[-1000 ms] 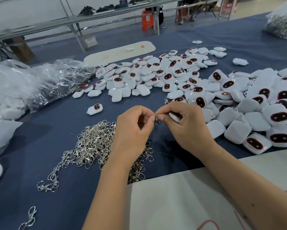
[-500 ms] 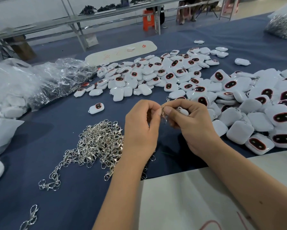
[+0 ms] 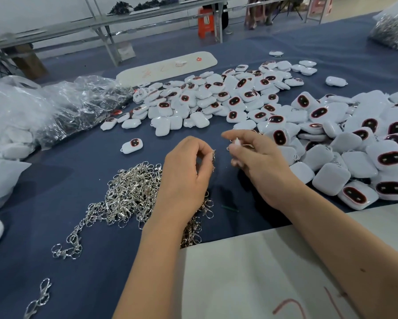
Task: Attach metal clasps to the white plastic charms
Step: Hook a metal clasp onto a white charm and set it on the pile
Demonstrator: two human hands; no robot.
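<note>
My left hand pinches a small metal clasp between thumb and fingertips above the blue cloth. My right hand sits a short gap to the right, fingers curled around a white plastic charm that is mostly hidden in the palm, index finger stretched out. A heap of silver clasps lies under and left of my left wrist. A big pile of white charms with dark oval faces spreads to the right, another pile lies farther back. One lone charm rests left of my hands.
Crumpled clear plastic bags fill the left side. A white sheet with red marks covers the near table edge. A long white board lies at the back, and a bag of metal parts sits far right. Loose clasps lie near left.
My hands, pressed together at the clasp and charm before, have drawn apart. The left keeps the clasp, the right keeps the charm and has opened its index finger.
</note>
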